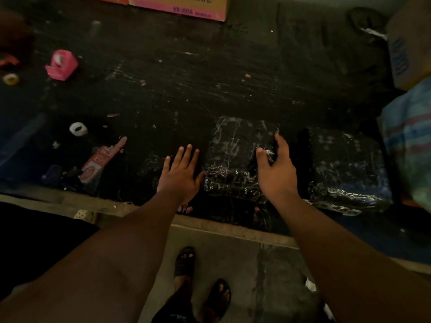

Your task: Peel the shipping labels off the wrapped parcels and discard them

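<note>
Head view of a dark, scuffed work surface [210,73]. Two parcels wrapped in black glossy film lie near its front edge: the nearer parcel [233,159] sits between the two hands, and the second parcel [345,169] lies just beside it to the right. No shipping label can be made out on either (the light is dim and the film is creased). The left hand [180,173] is spread flat, fingers apart, palm down just left of the nearer parcel, holding nothing. The right hand [276,169] rests on that parcel's right side, fingers loosely curled over its edge; whether it pinches anything cannot be told. Left of the hands lie a white tape roll [78,128], a pink tape dispenser [61,65] and a yellow tape roll [11,78]. A cardboard box [184,5] stands at the far edge.
</note>
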A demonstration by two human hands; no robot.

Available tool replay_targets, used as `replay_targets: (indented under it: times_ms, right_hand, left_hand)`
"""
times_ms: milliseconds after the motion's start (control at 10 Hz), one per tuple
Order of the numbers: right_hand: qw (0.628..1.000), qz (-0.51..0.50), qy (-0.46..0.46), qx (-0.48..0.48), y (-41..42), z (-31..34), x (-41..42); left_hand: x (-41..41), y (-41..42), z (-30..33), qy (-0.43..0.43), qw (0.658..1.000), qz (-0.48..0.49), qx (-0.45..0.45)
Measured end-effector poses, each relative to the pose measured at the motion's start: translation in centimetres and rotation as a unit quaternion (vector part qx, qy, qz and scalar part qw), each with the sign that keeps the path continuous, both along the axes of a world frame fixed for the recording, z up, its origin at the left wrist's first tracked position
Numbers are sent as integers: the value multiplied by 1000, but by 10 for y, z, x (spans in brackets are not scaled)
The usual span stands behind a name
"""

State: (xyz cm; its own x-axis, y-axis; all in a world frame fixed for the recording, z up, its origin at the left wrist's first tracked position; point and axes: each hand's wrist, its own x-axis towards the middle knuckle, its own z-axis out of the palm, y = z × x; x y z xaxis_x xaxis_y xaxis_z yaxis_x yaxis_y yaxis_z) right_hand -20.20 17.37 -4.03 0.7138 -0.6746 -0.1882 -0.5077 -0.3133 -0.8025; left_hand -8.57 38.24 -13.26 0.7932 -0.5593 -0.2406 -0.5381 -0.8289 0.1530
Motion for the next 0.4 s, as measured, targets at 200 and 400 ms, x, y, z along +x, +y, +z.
replay_targets:
  times_ms: [200,400]
  right_hand:
    - [994,44,87,-38,-10,15,-2]
    - [967,101,217,-89,-25,52,20]
  left_hand:
    - [9,-1,14,66,998,-6,21]
    - [41,-14,71,156,984,-14,83]
